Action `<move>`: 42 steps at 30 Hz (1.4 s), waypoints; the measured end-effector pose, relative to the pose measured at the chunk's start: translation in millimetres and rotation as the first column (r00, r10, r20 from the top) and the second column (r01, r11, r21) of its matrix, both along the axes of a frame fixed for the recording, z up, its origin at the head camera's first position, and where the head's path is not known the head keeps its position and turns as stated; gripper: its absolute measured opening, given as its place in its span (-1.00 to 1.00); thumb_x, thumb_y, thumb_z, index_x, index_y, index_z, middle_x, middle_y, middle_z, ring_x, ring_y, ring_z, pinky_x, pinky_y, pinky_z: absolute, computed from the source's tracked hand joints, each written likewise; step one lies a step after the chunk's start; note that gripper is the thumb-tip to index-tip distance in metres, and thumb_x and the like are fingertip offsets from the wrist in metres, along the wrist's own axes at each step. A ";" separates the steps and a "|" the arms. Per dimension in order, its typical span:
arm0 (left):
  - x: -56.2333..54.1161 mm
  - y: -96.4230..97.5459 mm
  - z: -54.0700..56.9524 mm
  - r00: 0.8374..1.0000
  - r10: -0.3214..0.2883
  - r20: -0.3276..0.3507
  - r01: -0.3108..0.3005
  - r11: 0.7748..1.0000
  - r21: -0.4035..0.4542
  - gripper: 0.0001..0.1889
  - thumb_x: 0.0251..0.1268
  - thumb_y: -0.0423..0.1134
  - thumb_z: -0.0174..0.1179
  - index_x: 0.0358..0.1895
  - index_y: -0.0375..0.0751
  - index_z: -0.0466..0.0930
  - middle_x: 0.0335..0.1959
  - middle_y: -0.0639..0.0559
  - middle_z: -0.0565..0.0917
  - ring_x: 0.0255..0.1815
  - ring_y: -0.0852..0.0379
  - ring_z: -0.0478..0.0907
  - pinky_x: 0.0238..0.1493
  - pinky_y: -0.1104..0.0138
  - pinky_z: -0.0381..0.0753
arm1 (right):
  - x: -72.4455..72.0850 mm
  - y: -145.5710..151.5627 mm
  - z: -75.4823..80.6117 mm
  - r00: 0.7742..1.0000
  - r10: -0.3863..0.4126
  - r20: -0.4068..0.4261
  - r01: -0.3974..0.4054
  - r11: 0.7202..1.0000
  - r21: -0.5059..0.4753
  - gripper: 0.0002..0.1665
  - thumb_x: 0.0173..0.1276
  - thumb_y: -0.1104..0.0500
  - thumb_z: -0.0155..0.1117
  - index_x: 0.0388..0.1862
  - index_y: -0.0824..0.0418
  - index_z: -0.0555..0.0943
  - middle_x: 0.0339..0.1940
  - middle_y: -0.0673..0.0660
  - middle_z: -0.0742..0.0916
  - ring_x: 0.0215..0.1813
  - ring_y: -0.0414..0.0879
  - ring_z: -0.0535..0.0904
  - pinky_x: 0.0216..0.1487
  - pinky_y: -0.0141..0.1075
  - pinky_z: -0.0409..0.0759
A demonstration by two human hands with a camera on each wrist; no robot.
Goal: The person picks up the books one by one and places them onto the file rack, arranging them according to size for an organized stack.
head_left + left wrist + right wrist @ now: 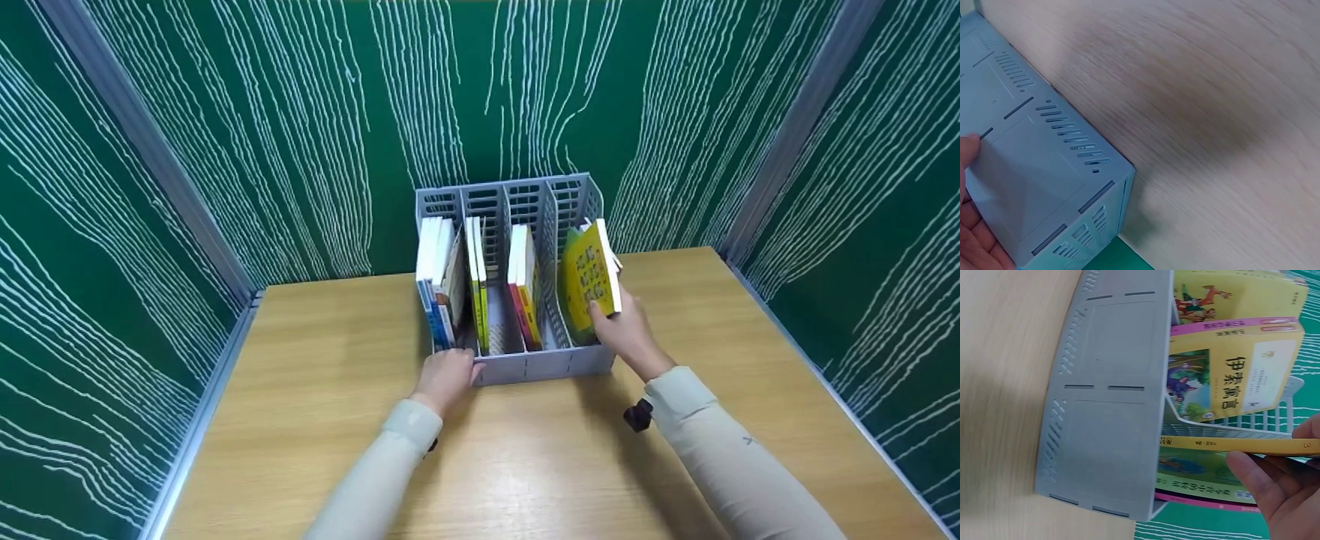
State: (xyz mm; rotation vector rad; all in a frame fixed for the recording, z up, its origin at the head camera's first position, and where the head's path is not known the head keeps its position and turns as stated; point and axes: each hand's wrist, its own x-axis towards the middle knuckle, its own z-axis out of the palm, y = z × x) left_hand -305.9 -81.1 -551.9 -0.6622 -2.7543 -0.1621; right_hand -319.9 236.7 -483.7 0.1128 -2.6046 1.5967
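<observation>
A grey plastic book rack (540,366) with upright dividers stands on the table. My left hand (448,377) grips its front edge near the left corner; the left wrist view shows the thumb (968,149) on the front panel and fingers curled over the rim. With my right hand (628,328) I hold a yellow book (591,271) between thumb and fingers, in the rightmost compartment and leaning out toward the right. Under its spine in the right wrist view lie a green book (1202,486) and a pink-edged one (1213,502).
Books stand in the other compartments too: white-edged books (433,251) at far left, thin yellow-green ones (477,289), then a red and yellow pair (525,289). The wooden table (330,390) is bounded by green, white-lined walls (405,90) and metal posts (795,127).
</observation>
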 end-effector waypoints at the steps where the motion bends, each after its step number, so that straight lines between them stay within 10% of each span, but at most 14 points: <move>1: -0.1 0.2 -0.2 1.000 0.001 0.003 -0.001 1.000 -0.001 -0.65 0.57 -0.02 0.34 -0.33 -0.23 0.73 -0.42 -0.11 0.83 -0.42 -0.09 0.81 -0.39 0.06 0.79 | -1.5 -0.9 -0.7 1.000 -0.002 0.015 0.002 1.000 0.006 -0.20 0.71 0.21 0.06 0.82 0.15 0.08 0.70 0.39 0.39 0.61 0.43 0.44 0.44 0.39 0.54; 28: -1.4 1.1 -7.3 0.999 0.031 0.010 -0.032 0.999 0.033 -0.63 0.54 0.01 0.35 -0.38 -0.20 0.70 -0.45 -0.10 0.81 -0.43 -0.12 0.79 -0.41 0.05 0.78 | -38.6 -17.3 -22.0 1.000 -0.018 0.018 0.015 0.982 0.187 -0.26 0.53 0.38 0.12 0.65 0.50 0.28 0.51 0.59 0.53 0.54 0.49 0.49 0.55 0.29 0.50; 42: -1.7 -0.7 -13.1 0.999 0.002 -0.036 0.001 0.997 0.073 -0.65 0.50 -0.03 0.37 -0.42 -0.19 0.66 -0.47 -0.09 0.79 -0.44 -0.11 0.78 -0.41 0.06 0.76 | -47.6 -19.3 -19.2 0.979 -0.203 0.013 0.194 0.952 0.235 -0.35 0.53 0.32 0.29 0.49 0.58 0.40 0.40 0.61 0.61 0.43 0.45 0.60 0.42 0.23 0.64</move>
